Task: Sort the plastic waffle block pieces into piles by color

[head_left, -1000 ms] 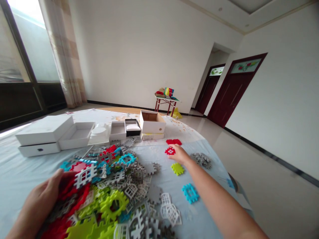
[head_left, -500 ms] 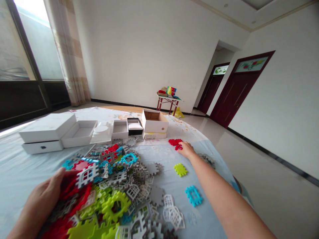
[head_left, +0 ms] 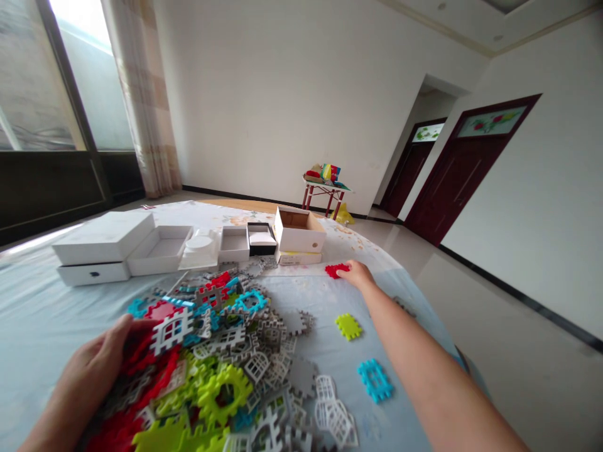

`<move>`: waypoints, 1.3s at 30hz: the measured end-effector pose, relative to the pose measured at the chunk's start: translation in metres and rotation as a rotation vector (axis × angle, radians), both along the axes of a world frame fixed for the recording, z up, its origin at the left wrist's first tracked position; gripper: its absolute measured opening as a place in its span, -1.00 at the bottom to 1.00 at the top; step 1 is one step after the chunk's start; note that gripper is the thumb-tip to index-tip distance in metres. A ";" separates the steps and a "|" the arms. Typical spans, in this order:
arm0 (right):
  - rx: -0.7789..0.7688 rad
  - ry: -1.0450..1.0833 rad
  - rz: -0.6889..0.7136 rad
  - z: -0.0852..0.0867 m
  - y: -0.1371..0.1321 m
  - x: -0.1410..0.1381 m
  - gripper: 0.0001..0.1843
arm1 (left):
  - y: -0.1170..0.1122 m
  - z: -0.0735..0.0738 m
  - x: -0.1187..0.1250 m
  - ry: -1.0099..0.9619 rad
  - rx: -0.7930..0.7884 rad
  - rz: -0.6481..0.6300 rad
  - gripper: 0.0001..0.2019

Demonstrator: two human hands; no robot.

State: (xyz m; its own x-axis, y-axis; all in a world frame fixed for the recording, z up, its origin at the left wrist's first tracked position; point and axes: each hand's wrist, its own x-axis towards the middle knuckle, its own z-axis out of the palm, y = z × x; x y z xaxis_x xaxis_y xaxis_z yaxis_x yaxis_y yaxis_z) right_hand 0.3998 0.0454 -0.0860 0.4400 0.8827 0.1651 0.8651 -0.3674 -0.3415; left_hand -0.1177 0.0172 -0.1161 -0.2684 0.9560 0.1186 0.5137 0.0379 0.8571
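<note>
A big heap of interlocking plastic tiles (head_left: 221, 364) in red, green, blue, white and grey lies on the blue cloth of the table (head_left: 38, 314). My left hand (head_left: 92, 370) rests on the heap's left side, fingers curved over red pieces. My right hand (head_left: 358, 274) is stretched far out and lies on a small stack of red tiles (head_left: 335, 270) near the table's far edge; its fingers cover part of the stack. A lone green tile (head_left: 348, 326) and a lone blue tile (head_left: 375, 380) lie beside my right forearm.
A row of white boxes (head_left: 106, 245) and open trays (head_left: 162, 248) stands at the back, ending in an open cardboard box (head_left: 299, 230). Grey tiles (head_left: 404, 306) lie half hidden behind my right arm. A small red-legged table (head_left: 325, 185) stands by the far wall.
My right hand carried a red tile away from me and onto the red stack, where it now rests. My left hand stayed on the heap. The camera turned slightly left.
</note>
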 end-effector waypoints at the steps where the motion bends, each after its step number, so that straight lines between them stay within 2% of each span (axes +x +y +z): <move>1: 0.023 -0.001 -0.019 0.001 0.003 -0.004 -0.40 | 0.000 -0.001 -0.001 -0.069 -0.060 -0.019 -0.46; 3: 0.066 -0.006 -0.048 0.002 0.007 -0.012 -0.36 | 0.001 -0.003 -0.003 -0.168 -0.137 -0.035 -0.46; 6: 0.124 -0.021 -0.052 0.006 0.005 -0.021 -0.41 | 0.001 -0.006 -0.004 -0.178 -0.127 -0.038 -0.47; 11: 0.181 -0.015 0.094 0.017 -0.017 -0.046 -0.63 | -0.004 0.000 0.002 -0.157 -0.086 -0.037 -0.47; 14: 0.239 0.051 0.347 0.024 -0.042 -0.084 -0.71 | -0.011 0.005 0.008 -0.174 -0.041 -0.068 -0.44; 16: 0.289 0.115 0.589 0.031 -0.063 -0.119 -0.74 | -0.014 0.008 0.013 -0.224 -0.001 -0.094 -0.44; 20: 0.261 0.143 1.074 0.052 -0.110 -0.195 -0.76 | -0.017 0.008 0.019 -0.246 0.032 -0.074 -0.43; 24: 0.169 0.072 1.427 0.067 -0.150 -0.260 -0.66 | -0.018 0.007 0.020 -0.281 0.064 -0.063 -0.44; 28: 0.093 -0.144 1.712 0.065 -0.176 -0.307 -0.47 | -0.017 0.005 0.019 -0.326 0.070 -0.069 -0.45; 30: 0.074 -0.256 1.781 0.061 -0.184 -0.322 -0.42 | -0.016 0.004 0.017 -0.353 0.068 -0.064 -0.46; 33: 0.032 -0.359 1.800 0.053 -0.186 -0.334 -0.41 | -0.016 0.007 0.015 -0.401 0.065 -0.038 -0.45; 39: 0.004 -0.412 1.698 0.050 -0.178 -0.323 -0.58 | -0.017 0.013 0.012 -0.481 0.061 -0.019 -0.46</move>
State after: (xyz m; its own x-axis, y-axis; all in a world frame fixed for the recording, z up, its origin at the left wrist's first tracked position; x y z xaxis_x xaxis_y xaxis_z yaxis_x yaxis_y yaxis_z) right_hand 0.0772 -0.1328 -0.0364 -0.9602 0.2783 0.0221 0.2779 0.9604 -0.0177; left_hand -0.1054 -0.0002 -0.1030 -0.2890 0.9564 0.0416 0.0590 -0.0256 0.9979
